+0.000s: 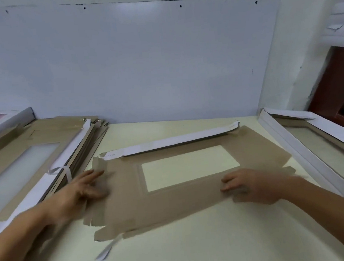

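Observation:
A flat brown cardboard box blank (pixel 174 203) with a rectangular window cut-out lies on the pale table (pixel 199 249). Its far flap (pixel 168 144) shows a white face and stands folded up. My left hand (pixel 82 191) rests flat on the blank's left side, fingers spread and blurred. My right hand (pixel 254 185) lies on the near strip of the blank, right of the window, with its fingers bent down against the cardboard. Neither hand grips anything that I can see.
A stack of similar windowed blanks (pixel 33 164) lies at the left. A white-edged blank or tray (pixel 316 152) sits at the right. A white board (pixel 139 66) leans against the wall behind. Red-brown shelving with papers (pixel 339 89) stands at the far right.

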Motion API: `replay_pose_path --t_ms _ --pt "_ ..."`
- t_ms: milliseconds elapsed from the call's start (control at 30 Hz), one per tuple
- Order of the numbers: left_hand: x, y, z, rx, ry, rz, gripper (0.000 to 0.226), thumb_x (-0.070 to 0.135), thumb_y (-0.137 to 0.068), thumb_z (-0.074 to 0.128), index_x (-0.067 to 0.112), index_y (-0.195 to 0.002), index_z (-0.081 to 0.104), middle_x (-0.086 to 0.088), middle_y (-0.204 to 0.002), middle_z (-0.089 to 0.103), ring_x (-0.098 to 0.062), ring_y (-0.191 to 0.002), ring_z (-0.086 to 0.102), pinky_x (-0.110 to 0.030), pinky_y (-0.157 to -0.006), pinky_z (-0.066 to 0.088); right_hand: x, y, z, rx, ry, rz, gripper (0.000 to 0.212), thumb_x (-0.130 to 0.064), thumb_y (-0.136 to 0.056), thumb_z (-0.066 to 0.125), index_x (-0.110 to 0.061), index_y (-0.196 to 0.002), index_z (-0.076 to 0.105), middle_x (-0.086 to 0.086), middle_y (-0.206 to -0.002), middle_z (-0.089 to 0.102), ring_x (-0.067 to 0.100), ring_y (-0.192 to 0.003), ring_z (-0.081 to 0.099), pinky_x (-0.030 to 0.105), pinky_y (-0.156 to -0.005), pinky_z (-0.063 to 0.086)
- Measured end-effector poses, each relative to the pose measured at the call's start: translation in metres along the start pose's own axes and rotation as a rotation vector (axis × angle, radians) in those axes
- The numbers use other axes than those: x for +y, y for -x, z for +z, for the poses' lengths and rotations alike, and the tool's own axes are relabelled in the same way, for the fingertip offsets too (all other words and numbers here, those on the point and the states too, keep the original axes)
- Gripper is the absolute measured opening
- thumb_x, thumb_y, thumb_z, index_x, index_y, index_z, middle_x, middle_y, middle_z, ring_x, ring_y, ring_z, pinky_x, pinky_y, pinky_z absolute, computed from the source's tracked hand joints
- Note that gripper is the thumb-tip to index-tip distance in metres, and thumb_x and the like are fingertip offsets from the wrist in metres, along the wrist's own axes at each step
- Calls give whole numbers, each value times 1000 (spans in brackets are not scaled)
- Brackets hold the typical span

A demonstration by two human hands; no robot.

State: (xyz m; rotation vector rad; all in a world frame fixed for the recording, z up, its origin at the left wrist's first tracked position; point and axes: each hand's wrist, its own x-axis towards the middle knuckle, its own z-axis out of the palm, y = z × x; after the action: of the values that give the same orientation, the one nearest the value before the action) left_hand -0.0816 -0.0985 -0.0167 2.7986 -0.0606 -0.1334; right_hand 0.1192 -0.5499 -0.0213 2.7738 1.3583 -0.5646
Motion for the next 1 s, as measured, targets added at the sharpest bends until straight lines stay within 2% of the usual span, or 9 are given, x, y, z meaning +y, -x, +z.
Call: replay_pose_path --t_ms 67,167,267,367,467,533,600,867,1000 --pt "6 -3 -10 190 -47 -108 77 -27 -71 38 15 -131 62 -13 -158 25 -28 -148 23 -39 -119 23 -9 -1 5 133 -44 -1 32 -39 -102 50 -15 -112 69 -5 -122 63 14 -114 56 32 -102 40" --pt "48 -1 -8 522 -69 -35 78 -27 -64 38 6 -130 62 -17 -150 42 -32 -140 38 -42 -113 33 -24 -8 14 230 -113 74 43 -52 -100 48 -16 -77 56 -4 -78 56 18 -81 55 42 -81 46" --pt "104 2 35 439 -9 232 67 -7 -74 41 11 -137 56 -8 -152 40 -20 -141 36 -28 -116 25 -47 -22 30 243 -137 155 44 -63 -94 47 -26 -71 48 -9 -72 51 12 -73 52 35 -70 42" --pt "145 -9 87 161 -66 333 56 29 -101 30 21 -155 24 5 -163 9 -10 -151 1 -29 -122 -4 -76 -37 48 447 -170 103 14 -52 -95 49 -39 -91 52 -17 -93 55 11 -92 53 32 -80 40" --pt "153 -27 112 -36 -210 228 67 57 -103 16 23 -157 -5 11 -162 -18 -4 -145 -27 -33 -118 -21 -88 -47 67 390 20 92 50 -55 -100 27 -38 -147 33 -9 -154 33 19 -140 28 41 -111 26" --pt "145 -33 115 -105 -228 209 75 68 -97 10 28 -154 -17 16 -158 -28 0 -139 -35 -36 -118 -22 -83 -46 73 273 40 114 65 -65 -96 6 -39 -156 6 -13 -167 -2 13 -152 -3 49 -119 7" --pt "130 -32 112 -138 -238 189 80 77 -90 6 33 -151 -23 22 -154 -33 2 -137 -38 -37 -118 -20 -70 -42 76 226 26 133 78 -73 -87 -8 -39 -157 -5 -16 -165 -15 9 -151 -16 51 -120 0" --pt "80 -19 91 -40 -278 62 86 81 -84 1 34 -155 -10 22 -156 -23 1 -145 -21 -24 -118 -5 17 -10 71 167 24 461 100 -85 -71 -15 -36 -157 -12 -21 -162 -21 -1 -148 -18 54 -119 -7" --pt "65 -26 80 157 -422 -83 96 81 -79 -5 29 -152 30 7 -160 26 -13 -145 28 -37 -106 32 32 8 70 189 -34 447 103 -89 -70 -8 -34 -157 -14 -19 -163 -20 -3 -146 -20 51 -120 -10"
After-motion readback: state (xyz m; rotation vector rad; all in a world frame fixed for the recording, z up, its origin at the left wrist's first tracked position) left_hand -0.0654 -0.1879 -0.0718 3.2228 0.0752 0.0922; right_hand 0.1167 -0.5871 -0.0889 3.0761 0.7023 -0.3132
